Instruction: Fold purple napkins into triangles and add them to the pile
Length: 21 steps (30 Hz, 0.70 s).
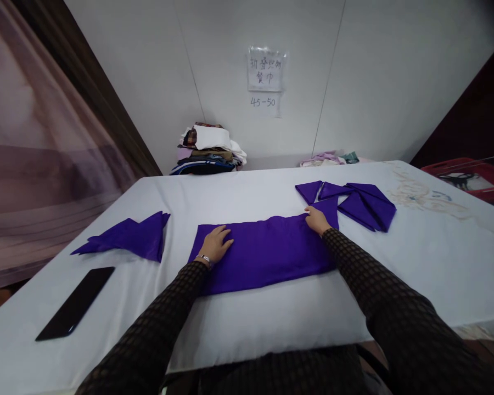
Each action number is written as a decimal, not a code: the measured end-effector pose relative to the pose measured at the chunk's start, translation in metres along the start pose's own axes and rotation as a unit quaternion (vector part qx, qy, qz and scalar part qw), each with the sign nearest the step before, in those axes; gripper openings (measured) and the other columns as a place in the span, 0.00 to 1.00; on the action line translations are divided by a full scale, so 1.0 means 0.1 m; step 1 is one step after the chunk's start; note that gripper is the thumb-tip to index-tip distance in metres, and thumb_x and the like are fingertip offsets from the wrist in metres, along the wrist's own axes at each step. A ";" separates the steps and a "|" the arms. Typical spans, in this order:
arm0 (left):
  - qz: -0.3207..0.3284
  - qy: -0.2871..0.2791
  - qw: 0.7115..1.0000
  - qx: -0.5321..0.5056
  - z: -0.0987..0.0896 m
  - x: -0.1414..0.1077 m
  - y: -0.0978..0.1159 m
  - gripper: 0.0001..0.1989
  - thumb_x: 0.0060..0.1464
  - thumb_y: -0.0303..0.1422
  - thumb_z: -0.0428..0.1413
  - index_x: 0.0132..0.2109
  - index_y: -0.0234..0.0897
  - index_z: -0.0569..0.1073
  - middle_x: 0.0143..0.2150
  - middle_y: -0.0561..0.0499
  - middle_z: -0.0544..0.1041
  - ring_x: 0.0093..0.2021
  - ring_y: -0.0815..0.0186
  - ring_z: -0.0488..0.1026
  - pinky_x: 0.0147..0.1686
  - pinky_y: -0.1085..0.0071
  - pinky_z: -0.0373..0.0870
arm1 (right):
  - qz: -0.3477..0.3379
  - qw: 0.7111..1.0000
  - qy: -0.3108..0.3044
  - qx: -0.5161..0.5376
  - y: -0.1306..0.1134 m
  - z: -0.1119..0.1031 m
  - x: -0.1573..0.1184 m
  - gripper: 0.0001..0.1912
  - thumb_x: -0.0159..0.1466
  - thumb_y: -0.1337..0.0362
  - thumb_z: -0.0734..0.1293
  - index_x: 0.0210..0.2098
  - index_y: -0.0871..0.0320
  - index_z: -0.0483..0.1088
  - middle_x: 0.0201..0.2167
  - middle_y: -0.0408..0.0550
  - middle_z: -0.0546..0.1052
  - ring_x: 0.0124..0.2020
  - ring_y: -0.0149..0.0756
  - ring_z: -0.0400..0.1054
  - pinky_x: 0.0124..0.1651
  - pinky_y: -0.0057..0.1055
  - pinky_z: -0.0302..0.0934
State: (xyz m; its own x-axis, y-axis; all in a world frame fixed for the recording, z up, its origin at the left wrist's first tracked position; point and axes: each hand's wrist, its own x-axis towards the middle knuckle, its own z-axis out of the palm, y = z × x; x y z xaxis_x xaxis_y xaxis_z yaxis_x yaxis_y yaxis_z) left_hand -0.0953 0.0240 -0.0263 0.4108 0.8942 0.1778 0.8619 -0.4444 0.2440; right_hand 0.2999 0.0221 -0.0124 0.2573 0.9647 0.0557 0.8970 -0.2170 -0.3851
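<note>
A purple cloth napkin (267, 252) lies in front of me, folded into a wide rectangle. My left hand (214, 245) rests on its left end, palm down with the fingers stretched out. Near the far right corner, my right hand (318, 220) pinches the upper edge of the cloth, where a triangular flap sticks up and away from me. Folded purple napkins (366, 206) lie in triangular shapes just beyond that flap. At the left another purple napkin (134, 237) sits loosely bunched into points.
A black phone-like slab (76, 303) lies on the white tablecloth (119, 312) at the left. Stacked clothes (209, 149) stand beyond the far edge, with more fabric (323, 159) to their right. A red basket (469, 176) is at the right. Handwritten signs (267, 71) hang on the wall.
</note>
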 end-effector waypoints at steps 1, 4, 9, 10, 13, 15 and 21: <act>-0.003 -0.008 1.000 0.004 0.01 0.00 0.01 0.21 0.56 0.39 0.50 0.53 0.33 0.70 0.60 0.40 0.66 0.61 0.56 0.61 0.60 0.58 0.58 | -0.003 1.000 0.000 -0.004 0.00 0.00 -0.01 0.24 0.56 0.75 0.59 0.52 0.65 0.66 0.45 0.57 0.76 0.48 0.41 0.69 0.48 0.29 0.59; -0.024 -0.025 0.999 0.017 0.01 -0.03 0.02 0.23 0.56 0.41 0.50 0.55 0.35 0.69 0.61 0.41 0.65 0.62 0.54 0.58 0.60 0.55 0.56 | -0.016 1.000 -0.002 -0.019 -0.01 0.00 -0.03 0.25 0.56 0.76 0.58 0.53 0.65 0.66 0.46 0.58 0.75 0.49 0.42 0.68 0.50 0.30 0.58; -0.063 -0.034 0.997 0.027 -0.02 -0.11 0.06 0.25 0.58 0.44 0.48 0.59 0.36 0.65 0.64 0.39 0.60 0.65 0.52 0.53 0.60 0.49 0.51 | -0.041 0.998 -0.004 -0.050 -0.07 -0.07 -0.10 0.24 0.57 0.78 0.56 0.53 0.68 0.66 0.47 0.65 0.72 0.51 0.47 0.66 0.52 0.36 0.57; -0.067 -0.039 0.997 0.029 -0.02 -0.12 0.07 0.26 0.58 0.44 0.47 0.59 0.35 0.64 0.64 0.39 0.59 0.65 0.52 0.52 0.61 0.49 0.50 | -0.046 0.997 -0.002 -0.056 -0.10 -0.09 -0.12 0.24 0.57 0.78 0.56 0.53 0.69 0.66 0.48 0.66 0.71 0.52 0.49 0.65 0.53 0.38 0.57; -0.071 -0.046 0.996 0.037 -0.02 -0.14 0.09 0.27 0.59 0.45 0.46 0.60 0.34 0.63 0.65 0.38 0.58 0.66 0.52 0.51 0.61 0.49 0.48 | -0.089 0.994 0.003 -0.066 -0.28 -0.11 -0.23 0.25 0.59 0.77 0.56 0.56 0.68 0.63 0.55 0.67 0.66 0.57 0.51 0.59 0.56 0.42 0.54; -0.070 -0.048 0.996 0.039 -0.02 -0.15 0.11 0.27 0.60 0.45 0.45 0.61 0.34 0.62 0.65 0.38 0.57 0.66 0.52 0.50 0.61 0.49 0.47 | -0.167 0.984 -0.001 -0.056 -0.44 -0.06 -0.35 0.25 0.61 0.73 0.57 0.58 0.67 0.61 0.59 0.64 0.62 0.61 0.48 0.54 0.61 0.40 0.50; -0.079 -0.065 0.994 0.037 -0.04 -0.18 0.14 0.29 0.60 0.47 0.43 0.62 0.36 0.60 0.66 0.40 0.55 0.67 0.54 0.48 0.63 0.51 0.46 | -0.329 0.937 -0.111 -0.025 -0.66 0.24 -0.65 0.29 0.65 0.53 0.57 0.63 0.56 0.55 0.65 0.55 0.55 0.66 0.46 0.45 0.63 0.50 0.43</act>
State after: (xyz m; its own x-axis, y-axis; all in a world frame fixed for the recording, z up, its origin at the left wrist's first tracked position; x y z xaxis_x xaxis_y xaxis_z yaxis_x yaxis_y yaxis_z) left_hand -0.0920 0.0020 -0.0228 0.2994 0.9539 0.0181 0.9363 -0.2974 0.1868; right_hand 0.2156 -0.0228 -0.0133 -0.4345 0.8979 0.0712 0.8521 0.4354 -0.2905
